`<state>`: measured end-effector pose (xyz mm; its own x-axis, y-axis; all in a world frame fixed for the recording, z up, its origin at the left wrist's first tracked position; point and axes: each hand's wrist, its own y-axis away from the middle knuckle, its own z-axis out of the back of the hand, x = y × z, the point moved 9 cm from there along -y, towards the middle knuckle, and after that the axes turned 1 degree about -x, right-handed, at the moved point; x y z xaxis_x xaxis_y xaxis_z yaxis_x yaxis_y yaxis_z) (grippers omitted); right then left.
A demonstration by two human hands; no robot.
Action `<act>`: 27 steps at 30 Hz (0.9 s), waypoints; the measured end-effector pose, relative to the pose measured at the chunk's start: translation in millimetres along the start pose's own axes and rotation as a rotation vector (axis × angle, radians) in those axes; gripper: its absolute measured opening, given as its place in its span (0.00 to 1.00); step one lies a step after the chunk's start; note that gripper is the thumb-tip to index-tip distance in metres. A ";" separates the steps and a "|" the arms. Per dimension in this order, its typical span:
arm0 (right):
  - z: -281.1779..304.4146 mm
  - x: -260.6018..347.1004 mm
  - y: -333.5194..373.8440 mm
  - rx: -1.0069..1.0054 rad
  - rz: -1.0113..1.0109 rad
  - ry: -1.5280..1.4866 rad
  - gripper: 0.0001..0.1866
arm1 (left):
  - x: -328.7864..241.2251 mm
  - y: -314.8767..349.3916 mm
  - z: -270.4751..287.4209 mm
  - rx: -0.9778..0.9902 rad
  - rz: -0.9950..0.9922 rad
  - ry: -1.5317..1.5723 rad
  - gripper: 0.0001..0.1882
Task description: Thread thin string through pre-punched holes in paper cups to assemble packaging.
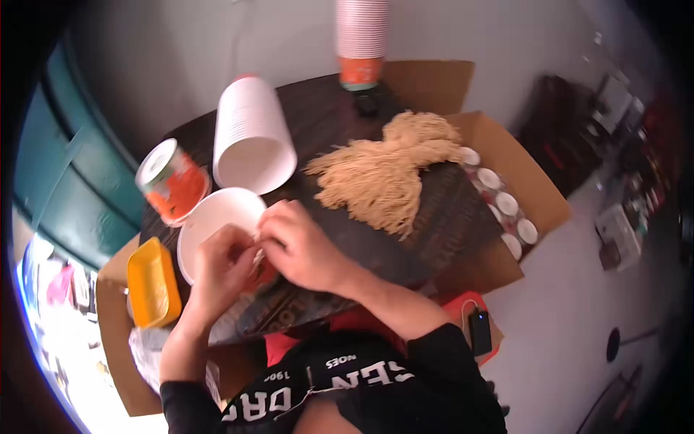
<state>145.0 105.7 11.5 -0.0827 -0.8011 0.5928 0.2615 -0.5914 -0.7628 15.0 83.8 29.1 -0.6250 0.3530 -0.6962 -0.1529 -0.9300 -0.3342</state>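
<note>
Both hands meet at the near rim of the white bowl point(217, 220), which sits on the dark board point(448, 210). Left hand point(224, 264) and right hand point(300, 242) are pinched fingertip to fingertip on something small and pale at that rim; too small to say what it is, looks like a small clump or a bit of wrapper. Neither hand is flat or relaxed, both are curled in a pinch. Risks, as I read it: the bowl is light and empty-looking, and the hands press on its near rim, so it could tip or slide toward the orange-labelled can point(173, 181) just behind-left of it. That can already looks tilted; a nudge could roll it off the board. The sleeve of white cups point(253, 134) lies on its side just behind the bowl and could roll too. The noodle pile point(387, 170) to the bowl's right is loose; strands could drag off. The yellow tray point(152, 282) sits front-left of the bowl, off the board.
</note>
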 end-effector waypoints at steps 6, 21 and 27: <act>9.5 23.7 13.7 -0.115 0.163 0.124 0.05 | 19.8 -3.0 -10.3 0.046 0.206 0.296 0.05; 6.3 38.5 33.8 0.066 0.344 0.175 0.10 | 37.4 -12.1 -11.4 0.011 0.283 0.357 0.05; -1.9 45.0 32.1 0.087 0.441 0.098 0.09 | 43.0 -7.1 4.7 -0.045 0.225 0.148 0.05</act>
<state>147.9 50.5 13.2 -0.0346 -0.9820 0.1856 0.3713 -0.1851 -0.9099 -14.4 105.1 4.5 -0.5205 0.1520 -0.8402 0.0131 -0.9825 -0.1859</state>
